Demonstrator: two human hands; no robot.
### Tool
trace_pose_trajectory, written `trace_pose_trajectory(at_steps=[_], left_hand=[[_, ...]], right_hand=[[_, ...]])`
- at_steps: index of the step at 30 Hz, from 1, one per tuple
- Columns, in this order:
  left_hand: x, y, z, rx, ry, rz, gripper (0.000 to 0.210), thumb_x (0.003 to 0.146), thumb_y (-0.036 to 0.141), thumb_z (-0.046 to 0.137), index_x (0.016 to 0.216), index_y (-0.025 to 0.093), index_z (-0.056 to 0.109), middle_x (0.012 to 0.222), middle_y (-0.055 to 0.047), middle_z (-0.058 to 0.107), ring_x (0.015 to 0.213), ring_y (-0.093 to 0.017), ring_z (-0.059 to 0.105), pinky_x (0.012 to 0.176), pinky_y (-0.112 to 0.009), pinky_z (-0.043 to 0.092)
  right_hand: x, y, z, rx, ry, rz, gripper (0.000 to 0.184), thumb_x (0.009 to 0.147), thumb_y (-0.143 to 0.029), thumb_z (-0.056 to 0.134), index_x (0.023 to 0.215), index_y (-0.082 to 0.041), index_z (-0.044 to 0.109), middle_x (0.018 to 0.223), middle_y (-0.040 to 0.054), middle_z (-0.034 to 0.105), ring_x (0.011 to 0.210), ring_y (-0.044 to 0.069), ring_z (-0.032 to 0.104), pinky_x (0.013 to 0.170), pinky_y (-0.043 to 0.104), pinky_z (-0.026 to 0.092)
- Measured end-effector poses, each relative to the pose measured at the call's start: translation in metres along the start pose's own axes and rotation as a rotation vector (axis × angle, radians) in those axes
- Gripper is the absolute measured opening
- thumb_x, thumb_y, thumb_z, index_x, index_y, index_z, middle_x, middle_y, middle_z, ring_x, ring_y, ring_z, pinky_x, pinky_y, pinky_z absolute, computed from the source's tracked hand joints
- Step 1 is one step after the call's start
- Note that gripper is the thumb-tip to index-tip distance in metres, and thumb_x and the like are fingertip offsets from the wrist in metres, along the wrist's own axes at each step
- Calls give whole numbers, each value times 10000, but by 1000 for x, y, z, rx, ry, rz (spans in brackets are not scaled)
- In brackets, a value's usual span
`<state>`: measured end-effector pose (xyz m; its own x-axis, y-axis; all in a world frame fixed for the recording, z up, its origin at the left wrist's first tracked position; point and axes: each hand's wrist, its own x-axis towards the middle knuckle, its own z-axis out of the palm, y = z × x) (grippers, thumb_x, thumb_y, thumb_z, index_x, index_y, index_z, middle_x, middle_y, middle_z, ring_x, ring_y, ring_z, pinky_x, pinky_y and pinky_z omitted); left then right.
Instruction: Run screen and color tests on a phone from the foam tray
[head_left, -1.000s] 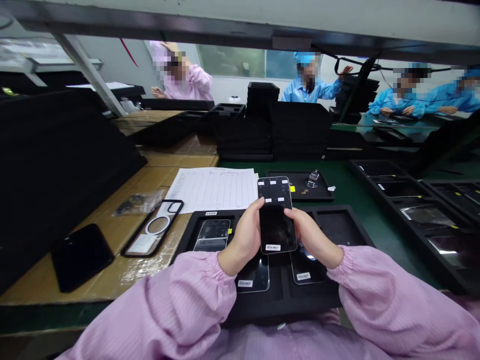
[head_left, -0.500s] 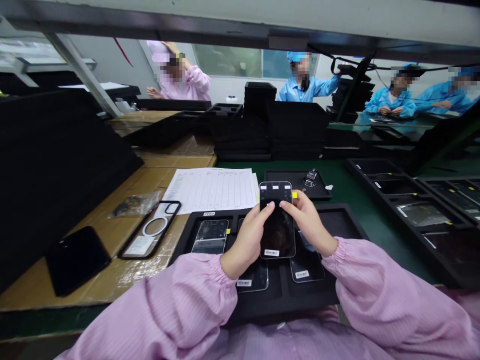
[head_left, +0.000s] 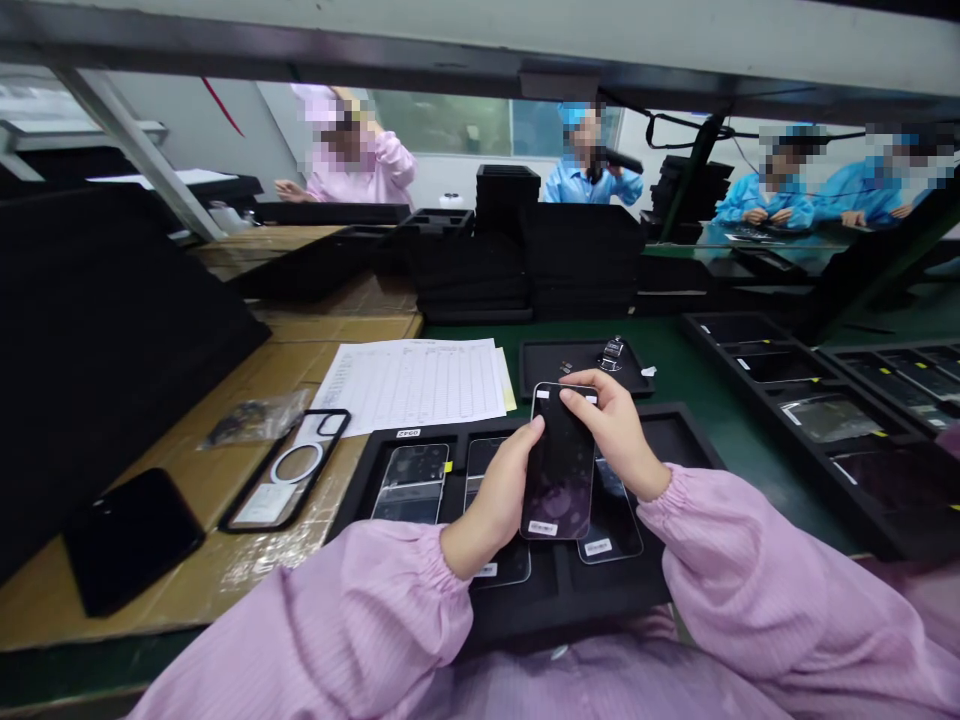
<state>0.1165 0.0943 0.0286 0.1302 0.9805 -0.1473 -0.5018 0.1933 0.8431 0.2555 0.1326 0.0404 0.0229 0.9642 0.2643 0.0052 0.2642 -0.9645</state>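
Observation:
A dark phone (head_left: 559,475) with small white labels at its top and a barcode sticker near its bottom is held upright before me. My left hand (head_left: 499,490) grips its left edge, thumb along the side. My right hand (head_left: 619,430) wraps its upper right corner, with the thumb on the glass near the top. Beneath them lies a black compartment tray (head_left: 555,600). In it are a phone (head_left: 409,490) with a yellow tab at upper left, another phone (head_left: 611,520) at lower right, and others partly hidden by my hands.
Left on brown board are a clear phone case (head_left: 289,470), a dark phone-shaped slab (head_left: 135,540) and a plastic bag (head_left: 251,415). Behind lie paper forms (head_left: 412,385) and a small tray (head_left: 540,365). More trays (head_left: 795,400) stand right. Co-workers (head_left: 592,180) sit beyond stacked trays (head_left: 585,260).
The held phone has come slightly lower and tilted. My right hand has moved from its right side up to its top corner. A co-worker in blue now holds a dark object.

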Motion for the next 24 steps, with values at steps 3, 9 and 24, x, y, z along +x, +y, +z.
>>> trace_pose_trajectory(at_steps=[3, 9, 24], left_hand=[[0, -5, -2, 22, -13, -2, 312, 803, 463, 713, 973, 207, 765, 1183, -54, 731, 1326, -278, 516, 1157, -425, 347], [1, -10, -6, 107, -127, 49, 394, 863, 517, 648, 1109, 222, 735, 1300, -47, 677, 1366, -255, 482, 1191, -396, 296], [1, 23, -5, -11, -73, -98, 565, 942, 584, 450, 1267, 161, 637, 1099, -126, 737, 1096, -313, 660, 952, -443, 496]], right_hand=[[-1, -1, 1, -63, 4, -33, 281, 784, -464, 721, 874, -201, 677, 932, 52, 688, 906, 240, 632, 846, 355, 487], [-1, -1, 3, -153, 47, -69, 299, 766, -463, 747, 906, -209, 675, 954, 60, 698, 957, 259, 631, 906, 386, 465], [-5, 6, -2, 371, -77, 141, 389, 836, -383, 581, 1193, -232, 604, 1081, 35, 690, 898, 198, 654, 671, 255, 498]])
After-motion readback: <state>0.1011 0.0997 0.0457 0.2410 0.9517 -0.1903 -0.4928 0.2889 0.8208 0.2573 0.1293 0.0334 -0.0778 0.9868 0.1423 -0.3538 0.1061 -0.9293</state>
